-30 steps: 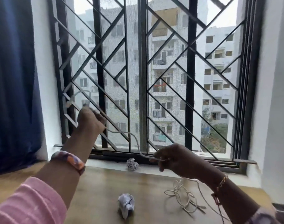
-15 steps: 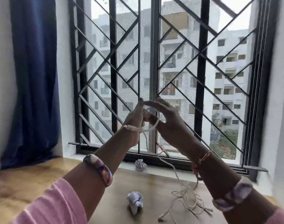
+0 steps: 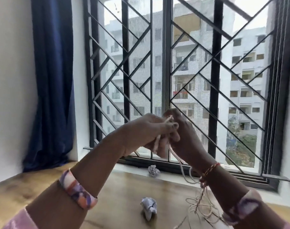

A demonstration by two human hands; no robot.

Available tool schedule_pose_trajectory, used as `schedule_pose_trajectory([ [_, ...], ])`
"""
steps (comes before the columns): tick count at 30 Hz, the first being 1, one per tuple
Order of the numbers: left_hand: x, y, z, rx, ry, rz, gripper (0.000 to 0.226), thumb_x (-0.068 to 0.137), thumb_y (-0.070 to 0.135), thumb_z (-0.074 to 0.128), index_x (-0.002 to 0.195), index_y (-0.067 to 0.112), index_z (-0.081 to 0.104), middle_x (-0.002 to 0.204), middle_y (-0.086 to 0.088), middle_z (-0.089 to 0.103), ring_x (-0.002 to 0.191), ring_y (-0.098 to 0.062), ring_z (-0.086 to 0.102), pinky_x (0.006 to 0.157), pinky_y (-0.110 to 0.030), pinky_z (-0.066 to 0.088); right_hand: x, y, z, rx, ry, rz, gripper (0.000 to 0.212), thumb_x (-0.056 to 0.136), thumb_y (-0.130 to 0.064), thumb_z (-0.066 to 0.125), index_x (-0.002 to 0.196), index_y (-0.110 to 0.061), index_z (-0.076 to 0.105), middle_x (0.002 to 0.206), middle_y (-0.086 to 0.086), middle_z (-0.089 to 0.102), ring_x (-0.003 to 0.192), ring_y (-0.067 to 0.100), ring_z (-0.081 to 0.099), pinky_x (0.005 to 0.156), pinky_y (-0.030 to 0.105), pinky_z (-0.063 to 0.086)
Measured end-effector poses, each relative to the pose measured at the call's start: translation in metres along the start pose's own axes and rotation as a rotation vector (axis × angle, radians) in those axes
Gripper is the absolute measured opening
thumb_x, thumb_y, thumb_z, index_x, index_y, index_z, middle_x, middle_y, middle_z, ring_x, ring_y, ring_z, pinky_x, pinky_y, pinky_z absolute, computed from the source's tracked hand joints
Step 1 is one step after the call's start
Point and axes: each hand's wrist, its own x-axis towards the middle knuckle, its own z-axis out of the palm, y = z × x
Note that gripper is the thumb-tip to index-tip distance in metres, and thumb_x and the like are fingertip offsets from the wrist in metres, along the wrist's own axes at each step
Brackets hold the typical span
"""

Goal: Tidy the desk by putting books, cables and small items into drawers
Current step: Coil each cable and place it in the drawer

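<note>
STEP: I'm coiling the white cable (image 3: 179,160) above the counter (image 3: 124,187) | HANDS: left hand (image 3: 145,134) grips gathered loops, right hand (image 3: 182,136) pinches the strand, fingers curled | HOW: I'd keep loops even, feeding slack from the tangle | CONTAINERS: no drawer in view; two paper wads on the counter.

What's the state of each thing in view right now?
left hand: raised, gripping the cable
right hand: raised, fingers curled on the cable
cable: partly gathered between the hands, the rest hanging to a loose tangle on the desk
near paper ball: crumpled, lying on the desk
far paper ball: crumpled, by the window sill
curtain: drawn aside
</note>
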Motion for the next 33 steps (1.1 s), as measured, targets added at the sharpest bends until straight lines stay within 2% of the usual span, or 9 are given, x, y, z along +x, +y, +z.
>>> schedule_pose_trajectory([
  [2,0.001,0.002,-0.008,-0.325,0.151,0.014,0.04,0.093,0.039,0.041,0.076,0.007,0.059,0.046,0.007,0.04,0.037,-0.004,0.036,0.039,-0.018,0.035,-0.005,-0.001,0.003,0.209,-0.044,0.166,0.004,0.094,-0.013,0.043,0.098,-0.014,0.043,0.066,0.011,0.059,0.051,0.026,0.06,0.051,0.046,0.053],
  [5,0.012,0.0,-0.026,-0.828,0.511,0.022,0.042,0.098,0.038,0.035,0.07,0.012,0.053,0.05,0.005,0.041,0.04,-0.007,0.034,0.037,-0.015,0.028,-0.013,-0.001,0.004,0.401,-0.253,0.345,0.012,0.096,-0.012,0.044,0.086,-0.018,0.045,0.062,0.007,0.048,0.042,0.015,0.045,0.038,0.03,0.048],
  [10,0.014,-0.01,-0.067,-1.065,0.833,0.155,0.044,0.1,0.025,0.024,0.075,0.008,0.056,0.059,-0.002,0.06,0.047,-0.011,0.054,0.048,-0.02,0.044,-0.016,0.003,-0.001,0.255,-0.328,0.198,0.011,0.093,-0.021,0.053,0.084,-0.022,0.058,0.063,0.007,0.053,0.043,0.007,0.043,0.042,0.022,0.04],
  [14,0.017,-0.029,-0.092,-0.674,1.167,0.246,0.034,0.097,0.015,0.031,0.074,0.011,0.056,0.071,-0.004,0.062,0.062,-0.011,0.059,0.061,-0.022,0.05,-0.013,0.003,0.0,0.015,-0.296,0.03,0.019,0.092,-0.025,0.054,0.083,-0.016,0.068,0.064,0.003,0.061,0.057,0.016,0.053,0.058,0.033,0.045],
  [17,0.014,-0.045,-0.105,0.046,1.281,0.241,0.031,0.088,0.022,0.045,0.064,0.011,0.061,0.067,-0.009,0.065,0.067,-0.024,0.062,0.071,-0.035,0.052,-0.011,-0.001,-0.003,0.001,-0.297,-0.034,0.02,0.092,-0.027,0.054,0.079,-0.018,0.066,0.056,-0.006,0.053,0.048,0.01,0.046,0.052,0.032,0.041],
  [20,0.007,-0.055,-0.089,1.015,0.935,0.189,0.044,0.095,0.035,0.046,0.072,0.004,0.067,0.063,-0.015,0.065,0.058,-0.028,0.06,0.059,-0.029,0.046,0.002,0.001,-0.018,0.039,-0.074,-0.025,0.017,0.091,-0.024,0.057,0.077,-0.021,0.067,0.051,-0.007,0.05,0.042,0.007,0.041,0.047,0.028,0.036],
  [22,0.007,-0.053,-0.069,1.104,0.728,0.097,0.05,0.095,0.042,0.04,0.066,0.009,0.065,0.058,-0.009,0.065,0.052,-0.02,0.061,0.061,-0.028,0.049,0.014,0.005,-0.031,0.031,0.06,-0.001,0.019,0.09,-0.022,0.057,0.076,-0.017,0.068,0.052,-0.001,0.055,0.041,0.014,0.042,0.044,0.028,0.035],
  [28,-0.004,-0.032,-0.047,0.013,0.086,-0.061,0.041,0.094,0.029,0.042,0.068,0.003,0.061,0.039,0.006,0.043,0.032,-0.003,0.035,0.036,-0.013,0.029,0.038,0.033,-0.049,0.068,0.182,0.025,0.037,0.08,-0.042,0.064,0.073,-0.006,0.07,0.05,0.011,0.051,0.047,0.006,0.036,0.043,0.021,0.028],
  [33,0.008,-0.021,-0.048,-0.78,-0.237,0.175,0.034,0.089,0.03,0.045,0.062,0.014,0.058,0.045,0.01,0.045,0.036,-0.001,0.04,0.038,-0.012,0.034,0.04,0.043,-0.042,0.106,0.135,0.07,0.04,0.076,-0.056,0.05,0.056,-0.022,0.059,0.044,-0.006,0.046,0.044,0.003,0.035,0.045,0.022,0.028],
])
